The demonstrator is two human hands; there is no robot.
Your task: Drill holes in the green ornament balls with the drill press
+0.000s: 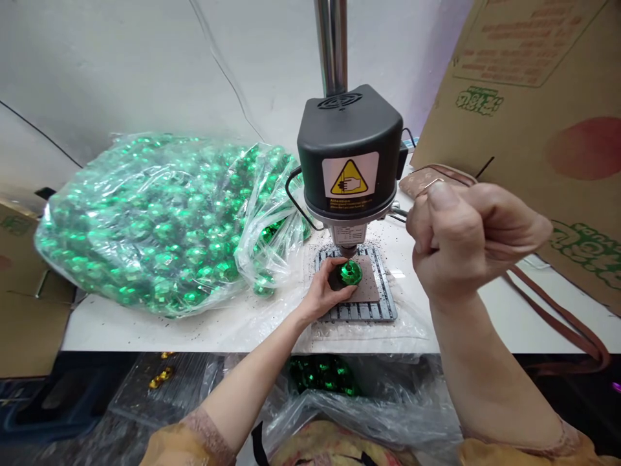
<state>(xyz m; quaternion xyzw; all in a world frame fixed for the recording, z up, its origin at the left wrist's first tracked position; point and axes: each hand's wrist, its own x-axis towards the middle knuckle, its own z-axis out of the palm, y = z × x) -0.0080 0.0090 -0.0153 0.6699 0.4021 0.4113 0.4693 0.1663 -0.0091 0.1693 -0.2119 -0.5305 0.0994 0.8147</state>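
"What's right of the black machine (350, 133)?"
"The right hand (466, 239), curled closed; I can't tell whether it grips anything."
"And the left hand (324, 288)?"
"Clamped on the green ball (350, 273), right of its palm, beneath the machine."
"Its long axis?"
"Round, alike every way; I can't tell any pointing."

Worn clothing: mustard-yellow sleeves (177, 446) ending in dusty-pink, lacy-looking cuffs (209, 435); forearms (264, 366) bare below these, as are the left hand (326, 288) and right hand (468, 239). At the waist, a yellowish garment (325, 446) with reddish patches; beside it, a black strap (260, 444).
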